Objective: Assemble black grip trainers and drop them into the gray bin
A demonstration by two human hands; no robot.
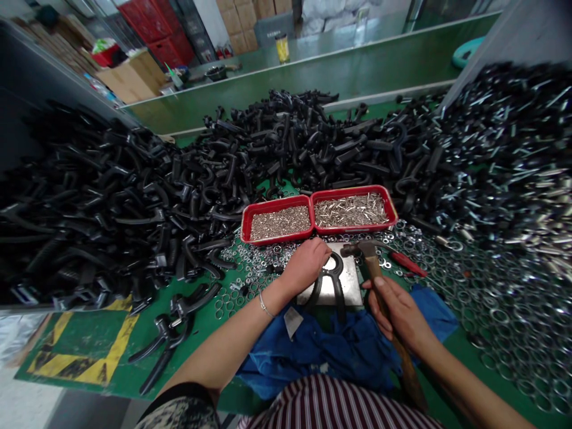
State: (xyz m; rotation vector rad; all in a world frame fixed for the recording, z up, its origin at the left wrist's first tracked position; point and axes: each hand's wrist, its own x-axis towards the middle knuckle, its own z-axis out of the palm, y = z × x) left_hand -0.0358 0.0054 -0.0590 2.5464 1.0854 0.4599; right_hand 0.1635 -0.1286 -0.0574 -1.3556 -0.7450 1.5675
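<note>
A black plastic clamp (331, 275) with two curved legs lies on a shiny metal plate (352, 287). My left hand (310, 261) is closed at the clamp's upper end, its fingertips pressed together; what they pinch is hidden. In my right hand (397, 308) is a hammer (372, 265), gripped by its wooden handle. The hammer's metal head is just right of the clamp, over the plate's upper right edge. Behind the plate stand two red trays, the left tray (245, 229) with small metal parts and the right tray (393, 215) with longer metal pins.
Black clamp parts (170, 196) are heaped at left and back. Metal rings (500, 310) and bolts (527, 137) spread over the right side. A red-handled tool (407, 263) lies right of the hammer head. A blue cloth (322, 351) covers the front edge. Two assembled clamps (167, 336) lie at left.
</note>
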